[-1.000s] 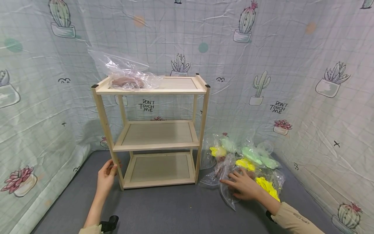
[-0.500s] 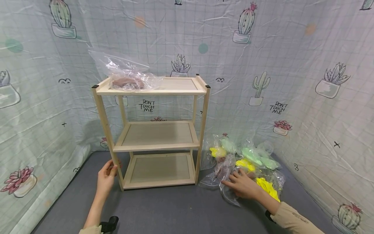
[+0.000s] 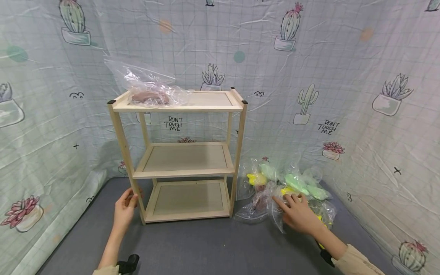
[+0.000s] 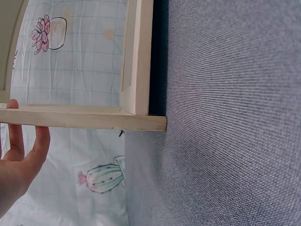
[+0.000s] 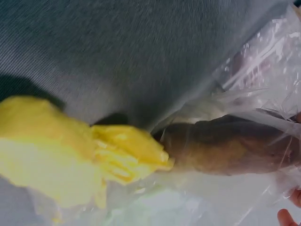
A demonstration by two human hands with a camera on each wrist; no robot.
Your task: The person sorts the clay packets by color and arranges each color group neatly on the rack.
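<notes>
Left hand [image 3: 124, 207] grips front left leg [image 3: 125, 158] of wooden shelf [image 3: 185, 174], fingers partly hidden behind it. Right hand [image 3: 300, 214] over clear bags [image 3: 264, 202] on grey table [image 3: 192, 246] — fingertips [image 5: 284, 218] cut off in right wrist view, can't tell if gripping. Bags hold yellow things [image 3: 256, 178], green things [image 3: 297, 183], a blurry brown thing [image 5: 230, 147]; pile lies just beside shelf's right edge, little gap. Top board [image 3: 211, 99], left half — another bag [image 3: 149, 82], pinkish lump [image 3: 150, 97] inside.
</notes>
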